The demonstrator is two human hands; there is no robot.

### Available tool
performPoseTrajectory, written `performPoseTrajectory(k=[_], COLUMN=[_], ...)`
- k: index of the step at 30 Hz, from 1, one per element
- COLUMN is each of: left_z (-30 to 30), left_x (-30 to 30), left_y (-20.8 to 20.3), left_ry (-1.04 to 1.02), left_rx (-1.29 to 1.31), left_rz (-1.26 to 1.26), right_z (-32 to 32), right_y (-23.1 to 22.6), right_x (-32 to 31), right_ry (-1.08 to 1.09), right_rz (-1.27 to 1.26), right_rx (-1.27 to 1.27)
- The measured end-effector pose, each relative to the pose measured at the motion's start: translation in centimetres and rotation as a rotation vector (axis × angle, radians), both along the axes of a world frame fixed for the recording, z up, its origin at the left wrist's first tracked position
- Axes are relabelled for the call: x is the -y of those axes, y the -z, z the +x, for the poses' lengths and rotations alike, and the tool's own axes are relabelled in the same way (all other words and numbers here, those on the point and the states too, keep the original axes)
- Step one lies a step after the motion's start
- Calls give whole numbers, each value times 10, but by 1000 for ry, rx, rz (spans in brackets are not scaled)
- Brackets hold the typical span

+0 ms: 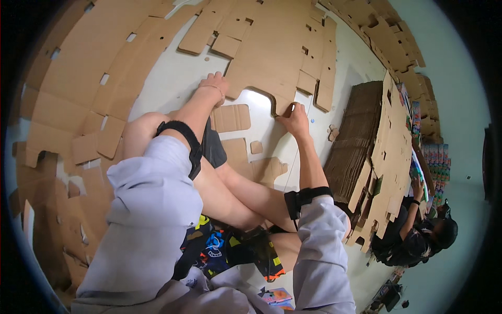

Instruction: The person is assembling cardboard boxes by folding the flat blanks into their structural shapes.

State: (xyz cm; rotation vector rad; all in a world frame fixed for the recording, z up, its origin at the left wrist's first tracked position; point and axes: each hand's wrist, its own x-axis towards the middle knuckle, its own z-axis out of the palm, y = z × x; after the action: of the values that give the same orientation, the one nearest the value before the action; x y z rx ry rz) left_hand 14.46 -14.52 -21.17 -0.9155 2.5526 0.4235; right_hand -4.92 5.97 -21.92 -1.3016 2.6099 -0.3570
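A large flat die-cut cardboard sheet (269,57) lies in front of me, with slots, flaps and a curved cut-out along its near edge. My left hand (213,86) is at the sheet's near left corner, its fingers curled against the edge; the thumb is mostly hidden. At the near right corner, beside the cut-out, my right hand (294,120) pinches the sheet between thumb and fingers. Smaller cardboard offcuts (231,118) lie on the floor between my arms, close to my crossed legs.
To the right rises a tall stack of cardboard sheets (355,131). More flat cardboard (99,63) covers the left side. A person in dark clothes (413,227) sits beyond the stack, near piles of colourful printed packages (436,162). Small scraps (333,133) dot the pale floor.
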Motion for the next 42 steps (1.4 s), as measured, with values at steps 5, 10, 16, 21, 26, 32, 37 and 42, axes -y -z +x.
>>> performPoseTrajectory(k=[5, 10, 16, 21, 26, 32, 37, 42], left_z=[-2, -3, 1, 5, 3, 12, 2, -31], left_x=[-4, -14, -33, -37, -21, -8, -5, -24], left_y=[16, -25, -33, -56, -79, -100, -57, 2], left_ry=[-212, -221, 157, 416, 335, 14, -193, -837], left_rx=[-283, -588, -466, -192, -405, -1022, -1650, -1363], left_rz=[49, 141, 221, 247, 179, 779, 1356, 788], right_z=[0, -28, -11, 15, 16, 4, -3, 4], right_y=[-21, -60, -94, -78, -107, -142, -119, -44], right_x=[-12, -24, -64, -88, -93, -105, -101, -91], right_ry=[-6, -83, -104, -67, -23, 188, -45, 486], right_rz=[-47, -115, 71, 165, -131, -616, -1282, -749], right_rx=[-13, -30, 130, 101, 133, 432, 1352, 1303])
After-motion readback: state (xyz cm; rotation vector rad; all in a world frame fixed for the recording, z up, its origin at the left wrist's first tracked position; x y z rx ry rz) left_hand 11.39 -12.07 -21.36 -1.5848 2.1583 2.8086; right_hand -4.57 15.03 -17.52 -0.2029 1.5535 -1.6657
